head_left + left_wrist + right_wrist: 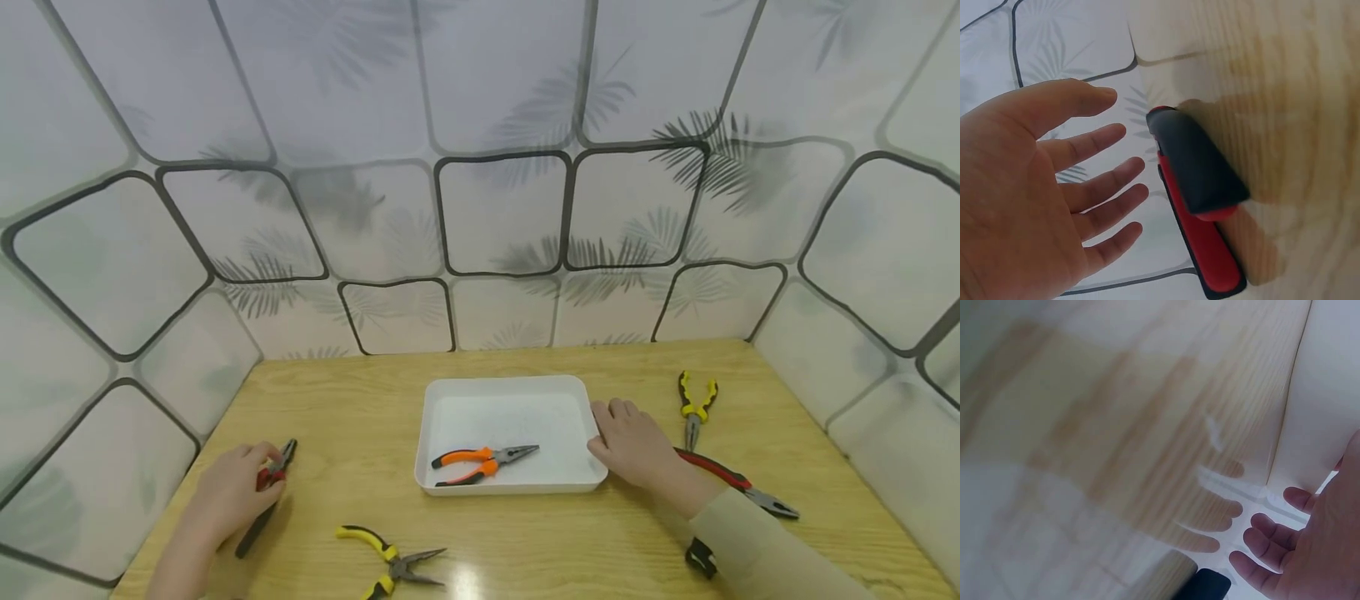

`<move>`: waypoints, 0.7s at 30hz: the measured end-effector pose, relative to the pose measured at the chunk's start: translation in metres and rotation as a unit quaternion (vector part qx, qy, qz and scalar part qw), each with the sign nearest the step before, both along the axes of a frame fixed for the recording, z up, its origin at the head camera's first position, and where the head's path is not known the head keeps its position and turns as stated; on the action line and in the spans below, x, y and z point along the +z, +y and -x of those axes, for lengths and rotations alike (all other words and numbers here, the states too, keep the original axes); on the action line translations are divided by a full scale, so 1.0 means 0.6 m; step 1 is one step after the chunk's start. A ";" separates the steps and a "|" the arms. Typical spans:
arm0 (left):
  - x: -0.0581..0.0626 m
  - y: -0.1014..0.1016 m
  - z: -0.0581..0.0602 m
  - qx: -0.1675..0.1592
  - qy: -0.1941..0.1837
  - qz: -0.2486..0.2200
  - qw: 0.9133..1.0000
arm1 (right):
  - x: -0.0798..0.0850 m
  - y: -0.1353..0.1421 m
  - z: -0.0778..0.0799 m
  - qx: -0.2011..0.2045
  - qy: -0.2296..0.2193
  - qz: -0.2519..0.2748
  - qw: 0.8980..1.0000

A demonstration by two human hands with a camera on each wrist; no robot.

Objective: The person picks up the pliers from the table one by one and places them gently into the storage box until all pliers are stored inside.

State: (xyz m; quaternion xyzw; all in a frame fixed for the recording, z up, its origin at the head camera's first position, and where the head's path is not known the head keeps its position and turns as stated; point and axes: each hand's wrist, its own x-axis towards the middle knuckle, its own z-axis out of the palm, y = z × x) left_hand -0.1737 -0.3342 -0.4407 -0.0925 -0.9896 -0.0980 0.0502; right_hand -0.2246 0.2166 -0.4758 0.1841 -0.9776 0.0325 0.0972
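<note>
My left hand [232, 492] is over red-and-black pliers [258, 529] at the table's left side. In the left wrist view the fingers [1110, 197] are spread and relaxed, a little apart from the pliers' handles [1200, 250]. At the right end of the white tray [510, 496], my right hand [633, 442] holds the rim, thumb over the edge and fingers outside. Beside the tray wall [1325, 387], the right fingers [1266, 550] are bent. Orange-and-black long-nose pliers [487, 461] lie inside the tray.
Yellow-and-black pliers [393, 561] lie spread at the front. Another yellow-and-black pair [693, 410] is at the back right. Red-handled pliers [750, 487] lie partly behind the right forearm, near a small black object [700, 557]. Patterned walls [502, 217] enclose the table [352, 425].
</note>
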 end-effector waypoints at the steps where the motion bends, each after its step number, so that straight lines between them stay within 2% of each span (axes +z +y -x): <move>1: -0.001 -0.003 0.000 0.003 0.001 0.004 1.000 | 0.000 0.000 0.001 -0.001 0.001 -0.001 1.000; 10: -0.017 -0.019 -0.009 0.049 -0.022 -0.009 0.999 | 0.001 0.000 0.002 -0.001 0.002 -0.007 1.000; 16: -0.020 -0.020 -0.011 0.051 -0.024 -0.011 0.998 | 0.001 0.002 0.001 0.003 0.004 -0.005 1.000; 21: -0.022 -0.025 -0.009 0.048 -0.066 -0.007 0.997 | -0.002 0.001 0.000 0.007 0.011 0.001 1.000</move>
